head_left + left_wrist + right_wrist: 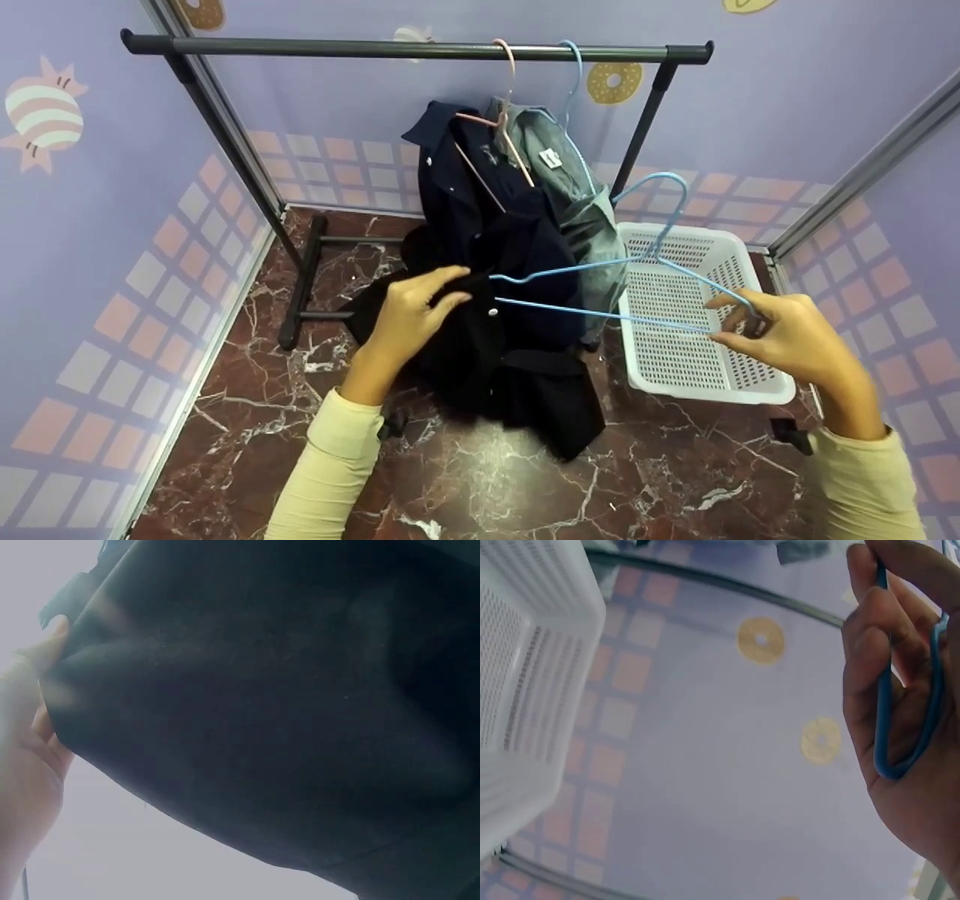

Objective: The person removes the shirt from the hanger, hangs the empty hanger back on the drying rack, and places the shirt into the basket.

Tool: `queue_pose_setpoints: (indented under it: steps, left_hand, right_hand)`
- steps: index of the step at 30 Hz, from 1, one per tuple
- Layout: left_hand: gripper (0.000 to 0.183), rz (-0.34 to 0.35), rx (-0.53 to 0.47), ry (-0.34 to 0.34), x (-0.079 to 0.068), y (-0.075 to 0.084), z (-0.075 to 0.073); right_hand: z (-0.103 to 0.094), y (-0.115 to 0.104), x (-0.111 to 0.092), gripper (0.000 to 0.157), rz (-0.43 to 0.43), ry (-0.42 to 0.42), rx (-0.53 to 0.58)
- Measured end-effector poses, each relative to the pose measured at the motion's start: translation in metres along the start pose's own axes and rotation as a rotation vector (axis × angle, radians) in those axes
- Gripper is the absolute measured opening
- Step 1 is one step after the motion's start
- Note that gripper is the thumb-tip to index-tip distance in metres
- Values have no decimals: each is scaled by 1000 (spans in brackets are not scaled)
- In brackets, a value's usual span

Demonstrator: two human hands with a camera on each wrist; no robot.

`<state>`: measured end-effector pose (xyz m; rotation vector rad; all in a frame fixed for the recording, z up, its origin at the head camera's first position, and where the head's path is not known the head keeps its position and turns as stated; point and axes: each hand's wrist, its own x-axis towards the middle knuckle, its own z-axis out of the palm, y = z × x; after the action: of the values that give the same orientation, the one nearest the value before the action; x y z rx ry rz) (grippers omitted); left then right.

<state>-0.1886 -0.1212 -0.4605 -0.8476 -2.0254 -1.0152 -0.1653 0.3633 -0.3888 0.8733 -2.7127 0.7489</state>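
A black shirt [457, 352] with pale buttons hangs from my left hand [412, 307], whose thumb and fingers pinch its edge. In the left wrist view the dark cloth [247, 712] fills most of the picture. My right hand [787, 334] grips one end of a blue hanger [600, 315]; in the right wrist view the bent end of the hanger [883, 712] lies across the palm. The hanger's other end reaches into the black shirt beside the left fingers, and that tip is hidden by cloth. Its hook points up and away.
A dark metal rack [337, 49] stands behind. On its rail hang a navy shirt [450, 172] on a pink hanger [510, 75] and a grey-green shirt [551, 135] on another blue hanger. A white basket [637, 367] sits on the marbled floor [510, 480] at right.
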Motion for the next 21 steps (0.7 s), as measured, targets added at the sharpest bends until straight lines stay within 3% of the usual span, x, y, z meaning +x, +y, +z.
queue_pose_setpoints:
  steps: [7, 12, 21]
  left_hand:
    - [28, -33, 12, -20, -9, 4, 8]
    - [28, -32, 5, -38, -16, 7, 18]
    - [24, -59, 6, -101, -28, 24, 52]
  right_hand:
    - [-18, 2, -16, 48, 23, 5, -8]
    - [-29, 0, -21, 50, 44, 54, 4]
    - [-13, -9, -5, 49, -35, 81, -30]
